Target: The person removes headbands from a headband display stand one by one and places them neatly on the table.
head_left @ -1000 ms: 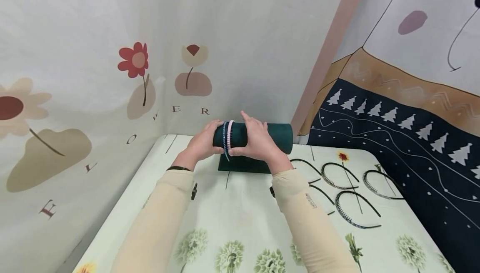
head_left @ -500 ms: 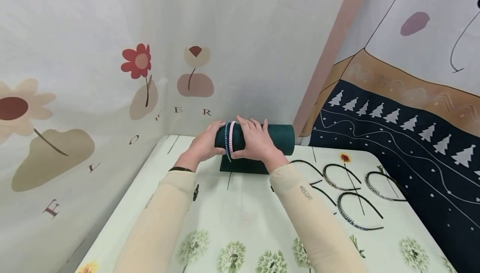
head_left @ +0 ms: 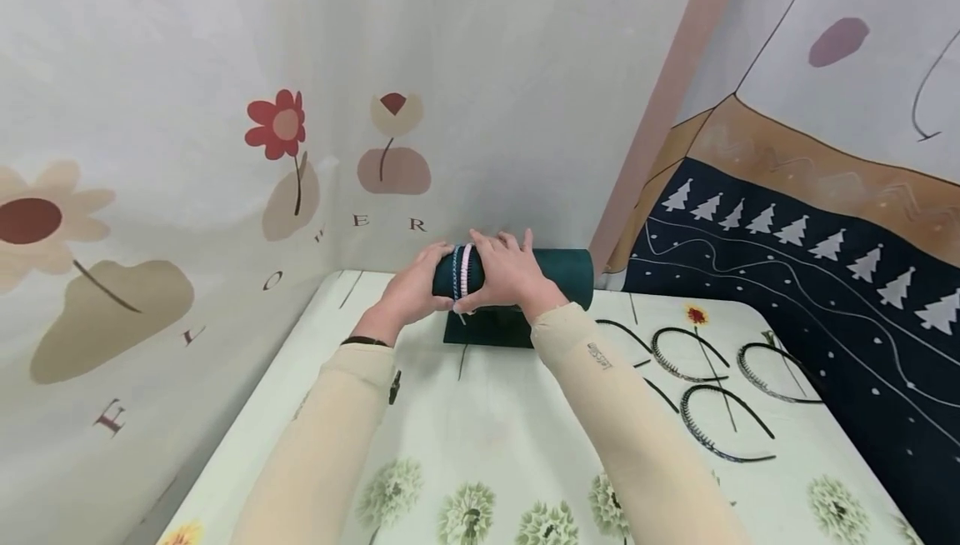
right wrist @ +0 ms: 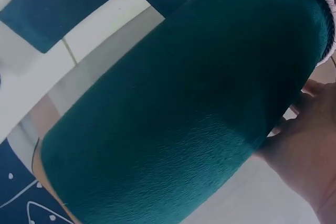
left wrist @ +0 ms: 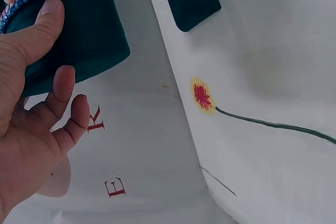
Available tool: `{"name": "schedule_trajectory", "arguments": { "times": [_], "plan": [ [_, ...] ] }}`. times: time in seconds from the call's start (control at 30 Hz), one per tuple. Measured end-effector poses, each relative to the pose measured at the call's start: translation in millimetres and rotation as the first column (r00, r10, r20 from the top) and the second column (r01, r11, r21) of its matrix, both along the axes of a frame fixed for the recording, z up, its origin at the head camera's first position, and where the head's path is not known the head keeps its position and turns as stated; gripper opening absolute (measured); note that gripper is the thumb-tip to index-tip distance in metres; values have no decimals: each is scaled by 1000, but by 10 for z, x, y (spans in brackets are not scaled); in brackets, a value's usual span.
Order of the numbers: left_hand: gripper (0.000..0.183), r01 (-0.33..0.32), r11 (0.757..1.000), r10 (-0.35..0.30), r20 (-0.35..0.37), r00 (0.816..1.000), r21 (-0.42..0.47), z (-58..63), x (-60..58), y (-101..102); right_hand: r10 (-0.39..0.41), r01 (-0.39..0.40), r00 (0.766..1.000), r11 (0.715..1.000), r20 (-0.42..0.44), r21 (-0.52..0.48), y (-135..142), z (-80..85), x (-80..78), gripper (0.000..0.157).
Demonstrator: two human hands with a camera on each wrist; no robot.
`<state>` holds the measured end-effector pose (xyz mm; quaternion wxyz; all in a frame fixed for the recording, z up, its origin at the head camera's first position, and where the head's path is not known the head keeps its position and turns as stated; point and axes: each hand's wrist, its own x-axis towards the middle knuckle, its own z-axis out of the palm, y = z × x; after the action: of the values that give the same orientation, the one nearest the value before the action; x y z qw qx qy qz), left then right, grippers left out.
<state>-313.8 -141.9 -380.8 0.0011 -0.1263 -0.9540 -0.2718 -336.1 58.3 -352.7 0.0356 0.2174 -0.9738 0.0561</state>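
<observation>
To seat the pink headband [head_left: 465, 267] well, it would be best to ease it along with even pressure above and below, so that it stays square to the dark green roll [head_left: 566, 274] and neither twists nor rides over the blue headband [head_left: 455, 272]. The left grip [head_left: 414, 285] should steady its end without leaning on it, since a hard push there could tip the whole display. That left grip is closed round the roll's left end, thumb lying on the front; the right grip [head_left: 512, 274] holds the pink headband from outside, thumb at its lower part and fingers over the top, though how firmly it presses cannot be told. Keeping the right thumb off the blue headband would probably help, because the two sit close side by side around the roll's left part. The roll lies level above a flat base [head_left: 487, 333] of the same colour, at the back of the pale flowered worktop [head_left: 480, 420], and its cloth looks soft and velvety. The pink headband is gathered, with dark teeth along its inner side; the blue headband looks braided, its thin tip showing below the right thumb
</observation>
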Motion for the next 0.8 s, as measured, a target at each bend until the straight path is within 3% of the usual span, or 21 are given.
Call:
{"name": "schedule_trajectory", "arguments": {
  "times": [0.4, 0.8],
  "plan": [
    [100, -11, 1000, 12, 33, 999, -10, -70, 3, 20, 1, -4, 998, 999, 59, 43, -6, -23, -19, 127],
    [99, 0, 1000, 0, 9, 1000, -21, 10, -13, 30, -4, 4, 1000, 997, 5, 77, 32, 3, -90, 115]
  ]
}}
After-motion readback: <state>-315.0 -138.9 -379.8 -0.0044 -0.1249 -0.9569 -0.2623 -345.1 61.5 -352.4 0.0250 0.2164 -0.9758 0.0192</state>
